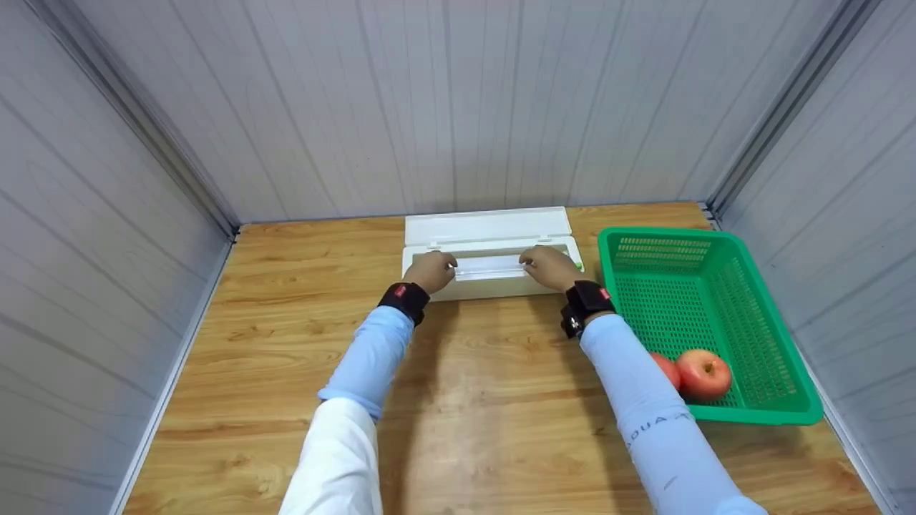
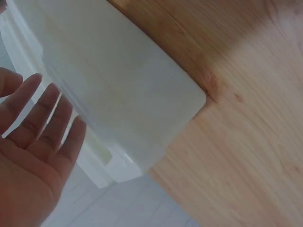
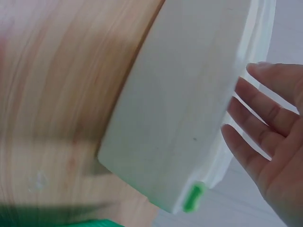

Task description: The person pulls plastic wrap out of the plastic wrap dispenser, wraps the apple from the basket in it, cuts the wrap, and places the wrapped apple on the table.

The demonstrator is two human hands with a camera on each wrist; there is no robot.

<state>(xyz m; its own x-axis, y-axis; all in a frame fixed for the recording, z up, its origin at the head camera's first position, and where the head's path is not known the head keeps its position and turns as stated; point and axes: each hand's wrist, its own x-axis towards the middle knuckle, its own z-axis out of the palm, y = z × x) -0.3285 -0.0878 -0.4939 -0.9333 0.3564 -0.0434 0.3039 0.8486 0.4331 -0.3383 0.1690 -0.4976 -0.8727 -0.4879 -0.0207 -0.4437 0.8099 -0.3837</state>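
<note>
A long white box (image 1: 494, 290) lies at the back middle of the table, its lid (image 1: 486, 226) tipped back. Shiny clear film (image 1: 490, 266) shows along its opening. My left hand (image 1: 431, 270) reaches over the opening's left part; the left wrist view shows its fingers extended, thumb apart from them. Over the right part is my right hand (image 1: 551, 267), fingers fairly straight and close to the rim in the right wrist view, thumb near the other fingers. Neither hand visibly grips the film. A small green piece (image 3: 193, 196) sits at the box's right end.
On the right stands a green plastic basket (image 1: 776, 322), close to my right forearm. Two red apples (image 1: 704, 375) lie in its near left corner, one partly hidden by my sleeve. Pale panel walls (image 1: 444, 107) border the wooden table (image 1: 286, 315) at the back and sides.
</note>
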